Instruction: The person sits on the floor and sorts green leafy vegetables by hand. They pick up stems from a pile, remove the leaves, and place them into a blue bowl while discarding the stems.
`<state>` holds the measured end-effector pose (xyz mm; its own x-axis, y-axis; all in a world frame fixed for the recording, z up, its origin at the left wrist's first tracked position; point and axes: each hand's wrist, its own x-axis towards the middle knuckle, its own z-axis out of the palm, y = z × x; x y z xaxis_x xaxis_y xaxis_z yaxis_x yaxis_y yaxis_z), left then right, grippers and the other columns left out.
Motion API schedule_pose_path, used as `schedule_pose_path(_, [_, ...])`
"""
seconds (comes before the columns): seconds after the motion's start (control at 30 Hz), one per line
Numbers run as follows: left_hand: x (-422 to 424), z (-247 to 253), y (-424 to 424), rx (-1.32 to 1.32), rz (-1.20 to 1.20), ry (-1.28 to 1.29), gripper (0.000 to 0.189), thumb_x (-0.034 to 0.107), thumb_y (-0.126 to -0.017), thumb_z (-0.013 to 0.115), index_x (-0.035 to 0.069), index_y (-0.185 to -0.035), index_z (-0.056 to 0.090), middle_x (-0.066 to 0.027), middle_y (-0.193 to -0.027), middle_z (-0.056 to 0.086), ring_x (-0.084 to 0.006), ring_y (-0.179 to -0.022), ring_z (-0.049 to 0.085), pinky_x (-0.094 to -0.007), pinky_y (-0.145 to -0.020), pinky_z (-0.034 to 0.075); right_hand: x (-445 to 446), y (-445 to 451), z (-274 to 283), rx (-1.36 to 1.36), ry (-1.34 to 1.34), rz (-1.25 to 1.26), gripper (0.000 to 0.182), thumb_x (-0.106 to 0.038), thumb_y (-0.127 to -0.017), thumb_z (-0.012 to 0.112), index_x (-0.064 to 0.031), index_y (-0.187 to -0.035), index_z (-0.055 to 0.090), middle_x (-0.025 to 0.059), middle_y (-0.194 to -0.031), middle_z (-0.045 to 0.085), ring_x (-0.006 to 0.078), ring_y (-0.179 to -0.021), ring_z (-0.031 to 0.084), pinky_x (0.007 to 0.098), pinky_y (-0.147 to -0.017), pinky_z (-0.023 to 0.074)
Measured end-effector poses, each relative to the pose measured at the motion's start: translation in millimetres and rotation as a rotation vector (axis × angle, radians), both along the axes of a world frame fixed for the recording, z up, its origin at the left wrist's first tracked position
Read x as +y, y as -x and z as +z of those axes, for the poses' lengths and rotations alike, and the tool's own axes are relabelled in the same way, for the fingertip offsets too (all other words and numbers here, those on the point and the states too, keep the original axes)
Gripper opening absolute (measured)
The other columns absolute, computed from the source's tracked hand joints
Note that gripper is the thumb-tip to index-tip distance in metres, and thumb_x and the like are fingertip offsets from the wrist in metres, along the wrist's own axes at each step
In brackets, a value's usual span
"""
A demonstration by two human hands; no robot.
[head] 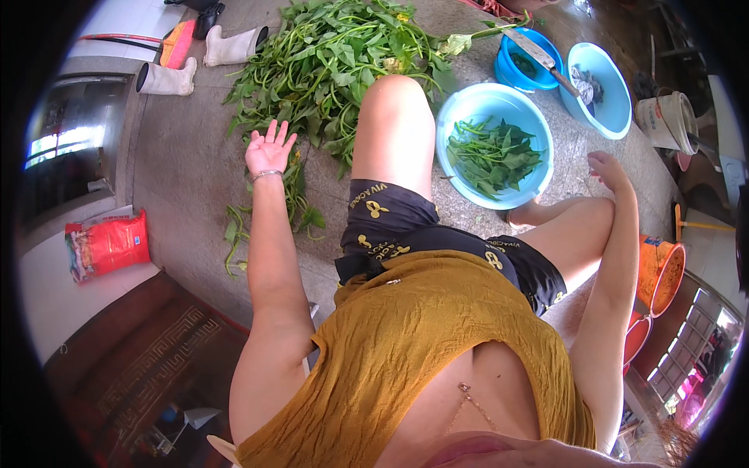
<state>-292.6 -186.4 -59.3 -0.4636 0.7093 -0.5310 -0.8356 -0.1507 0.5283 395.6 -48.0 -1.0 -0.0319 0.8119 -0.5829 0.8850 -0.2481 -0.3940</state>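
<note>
My left hand (pixel 270 153) is raised palm up, fingers spread and holding nothing, beside a large heap of leafy green vine stems (pixel 327 64) on the floor. A silver bangle is on that wrist. My right hand (pixel 606 169) hangs with bent fingers near my right knee; whether its fingers touch something is not clear. Between my legs and the far basins stands a light blue plastic basin (pixel 547 175) holding picked leaves and stems (pixel 497 155). Behind it, a cleaver (pixel 535 52) lies across a darker blue basin (pixel 501 67) with some greens inside.
Another light blue basin (pixel 620 111) holds cloth. A white bucket (pixel 658 123) and an orange bucket (pixel 649 263) stand at the right. White rubber boots (pixel 169 78), a broom (pixel 177 44) and a red bag (pixel 111 243) are at the left. Loose vines (pixel 301 205) lie near my left forearm.
</note>
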Motion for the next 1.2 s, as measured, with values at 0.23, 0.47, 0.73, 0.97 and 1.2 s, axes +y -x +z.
schedule_pose_path(0.23, [-7, -4, 12, 0.034, -0.033, 0.11, 0.013, 0.011, -0.075, 0.034, 0.011, -0.067, 0.044, -0.0096, -0.133, 0.037, -0.0299, -0.128, 0.024, -0.0577, -0.102, 0.002, 3, 7, 1, -0.021, 0.047, -0.021, 0.038, -0.03, -0.079, 0.053, -0.0056, -0.108, 0.055, 0.0025, -0.086, 0.059, 0.0121, -0.068, 0.057, 0.0259, -0.052, 0.0418])
schedule_pose_path(0.47, [1, -9, 15, -0.042, 0.02, 0.1, 0.012, 0.009, -0.071, 0.035, 0.011, -0.062, 0.042, -0.008, -0.106, 0.056, -0.0324, -0.124, 0.032, -0.0599, -0.1, -0.005, -1, -2, -4, -0.059, 0.103, -0.084, 0.035, -0.027, -0.08, 0.052, -0.0048, -0.107, 0.056, 0.004, -0.087, 0.06, 0.0133, -0.069, 0.058, 0.0274, -0.053, 0.0431])
schedule_pose_path(0.73, [5, -8, 17, -0.077, -0.005, 0.076, 0.01, 0.009, -0.066, 0.036, 0.012, -0.058, 0.04, -0.0028, -0.062, 0.048, -0.0327, -0.119, 0.039, -0.0609, -0.099, -0.009, -1, 5, -2, -0.043, 0.087, -0.073, 0.034, -0.027, -0.081, 0.052, -0.0048, -0.107, 0.056, 0.0036, -0.086, 0.06, 0.013, -0.069, 0.058, 0.0266, -0.054, 0.0431])
schedule_pose_path(0.97, [3, -18, 22, -0.119, 0.034, 0.06, 0.008, 0.009, -0.063, 0.039, 0.013, -0.056, 0.038, -0.0009, -0.059, 0.045, -0.022, -0.086, 0.054, -0.0607, -0.1, -0.005, 2, 10, -1, -0.028, 0.072, -0.058, 0.033, -0.025, -0.08, 0.052, -0.004, -0.104, 0.057, 0.0039, -0.082, 0.06, 0.0128, -0.065, 0.056, 0.0272, -0.053, 0.0435])
schedule_pose_path(1.2, [5, -10, 18, -0.155, -0.018, 0.012, 0.01, 0.009, -0.061, 0.042, 0.013, -0.055, 0.036, 0.0008, -0.058, 0.042, -0.0174, -0.069, 0.052, -0.0596, -0.1, -0.006, -1, 9, 2, -0.041, 0.052, -0.042, 0.033, -0.025, -0.08, 0.052, -0.0042, -0.105, 0.057, 0.0045, -0.083, 0.06, 0.0126, -0.065, 0.056, 0.0268, -0.053, 0.0427])
